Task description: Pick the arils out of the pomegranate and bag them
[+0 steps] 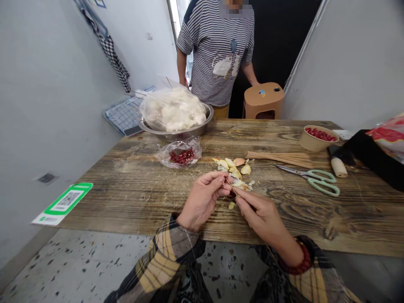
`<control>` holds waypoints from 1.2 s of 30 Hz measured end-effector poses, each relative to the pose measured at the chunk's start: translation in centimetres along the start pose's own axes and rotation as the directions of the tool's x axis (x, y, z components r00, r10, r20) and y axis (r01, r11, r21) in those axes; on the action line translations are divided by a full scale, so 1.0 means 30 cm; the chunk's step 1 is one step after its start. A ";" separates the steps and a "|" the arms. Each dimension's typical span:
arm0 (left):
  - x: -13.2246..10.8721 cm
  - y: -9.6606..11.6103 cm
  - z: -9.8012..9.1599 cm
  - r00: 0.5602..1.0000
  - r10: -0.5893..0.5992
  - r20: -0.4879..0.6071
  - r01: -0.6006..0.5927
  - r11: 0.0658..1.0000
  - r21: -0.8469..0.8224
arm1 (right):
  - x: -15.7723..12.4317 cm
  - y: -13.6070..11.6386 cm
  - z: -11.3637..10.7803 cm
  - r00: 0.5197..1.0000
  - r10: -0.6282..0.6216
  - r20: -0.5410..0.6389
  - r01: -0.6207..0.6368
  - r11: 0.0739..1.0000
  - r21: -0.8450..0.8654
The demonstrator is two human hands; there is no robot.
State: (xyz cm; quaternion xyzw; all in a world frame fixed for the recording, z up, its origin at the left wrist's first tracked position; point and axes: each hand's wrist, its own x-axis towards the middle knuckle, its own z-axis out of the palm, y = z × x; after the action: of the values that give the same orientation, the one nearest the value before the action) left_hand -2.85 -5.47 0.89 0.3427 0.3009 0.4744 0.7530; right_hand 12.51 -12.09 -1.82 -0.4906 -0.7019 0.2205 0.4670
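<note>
My left hand (203, 198) is closed in a pinch above the table, its fingertips meeting the tip of my right hand's stick. Whatever small thing lies between them is too small to make out. My right hand (263, 214) grips a thin wooden skewer (270, 253), whose tail runs back below the palm. Just beyond the fingers lie yellowish pomegranate peel pieces (245, 169) with pale pith crumbs. Something dark red shows under the fingertips, mostly hidden. A clear plastic bag (162, 155) with red pomegranate seeds (183, 156) sits farther off to the left.
Beyond the bag stands a metal bowl (176, 135) holding a plastic bag of white fluffy stuff (179, 110). To the right lie a skewer bundle (280, 158), green-handled scissors (322, 181) and a paper bowl (311, 142) of red seeds. A person (217, 54) stands across the table near a stool (263, 99).
</note>
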 end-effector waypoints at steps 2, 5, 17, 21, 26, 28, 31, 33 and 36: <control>-0.001 0.000 0.001 1.000 -0.012 -0.003 0.012 1.000 0.000 | 0.001 0.006 -0.001 1.000 -0.020 -0.012 0.020 1.000 -0.013; -0.004 0.001 0.004 0.999 -0.039 -0.014 0.039 0.999 -0.003 | 0.003 0.014 -0.001 0.999 -0.024 -0.036 0.024 1.000 -0.015; -0.002 -0.005 0.002 0.999 0.022 -0.036 -0.021 0.999 0.031 | 0.003 0.010 -0.006 1.000 -0.025 0.001 0.025 1.000 0.003; -0.002 -0.006 0.004 0.999 0.031 -0.037 -0.029 0.998 0.049 | 0.004 0.004 -0.006 1.000 -0.020 -0.015 0.020 1.000 -0.016; -0.003 -0.007 0.006 0.998 0.038 -0.047 -0.036 0.998 0.047 | 0.002 0.003 -0.004 1.000 -0.013 -0.029 0.012 0.999 -0.030; -0.002 -0.007 0.006 0.998 0.044 -0.049 -0.042 0.998 0.049 | 0.001 0.004 -0.004 1.000 -0.007 -0.027 0.006 1.000 -0.031; -0.002 -0.008 0.005 0.997 0.051 -0.051 -0.048 0.997 0.056 | -0.001 0.007 -0.003 1.000 0.007 -0.020 -0.008 1.000 -0.026; -0.003 -0.009 0.005 0.997 0.059 -0.052 -0.055 0.996 0.073 | -0.002 0.009 -0.003 1.000 0.014 -0.011 -0.014 1.000 -0.023; -0.006 -0.011 0.006 0.995 0.083 -0.053 -0.076 0.990 0.116 | -0.002 0.007 -0.004 1.000 0.025 0.000 -0.025 0.999 -0.022</control>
State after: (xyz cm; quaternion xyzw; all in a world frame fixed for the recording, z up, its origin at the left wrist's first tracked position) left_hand -2.61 -5.77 0.76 0.3830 0.3355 0.4957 0.7036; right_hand 12.73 -12.07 -1.95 -0.5044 -0.6981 0.2186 0.4586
